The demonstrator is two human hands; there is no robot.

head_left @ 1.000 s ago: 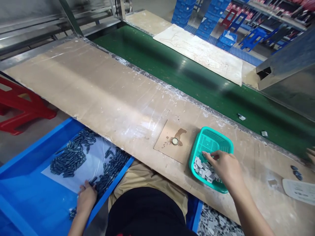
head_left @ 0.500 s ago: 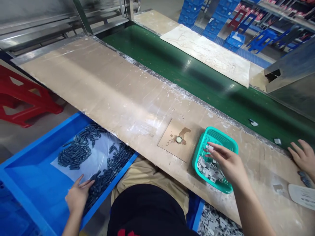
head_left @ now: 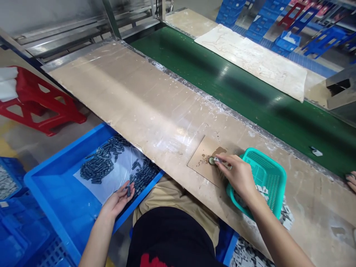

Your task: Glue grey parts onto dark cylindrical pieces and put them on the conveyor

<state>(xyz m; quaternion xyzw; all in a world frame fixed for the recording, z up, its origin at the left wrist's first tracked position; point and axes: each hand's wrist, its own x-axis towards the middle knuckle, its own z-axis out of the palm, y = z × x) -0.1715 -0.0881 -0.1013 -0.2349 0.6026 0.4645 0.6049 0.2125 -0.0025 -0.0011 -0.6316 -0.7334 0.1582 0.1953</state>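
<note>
My left hand (head_left: 116, 202), palm up over the blue tray (head_left: 59, 198), holds a small dark plastic piece (head_left: 128, 191) in its curled fingers. Many similar dark pieces (head_left: 97, 165) lie heaped on a white sheet in that tray. Between the fingertips of my right hand (head_left: 239, 172) is a small white plastic piece (head_left: 217, 159), held against a little round cap (head_left: 211, 161). The cap sits on a cardboard square (head_left: 200, 167) with wet brown stains. Under my right forearm, a green basket (head_left: 280, 178) contains white-grey pieces, partly hidden.
Beyond the tabletop (head_left: 133, 100) runs a green conveyor belt (head_left: 217, 70) carrying a small white-and-dark part (head_left: 316, 151). Another person's hand (head_left: 352, 180) shows at the right edge. Loose white pieces (head_left: 286, 215) lie beside the basket. A red stool (head_left: 47, 100) stands at left.
My right hand has moved left from over the basket to the cap, carrying the white piece. My left hand has turned up, lifting a dark piece. The other person's hand has shifted toward the edge.
</note>
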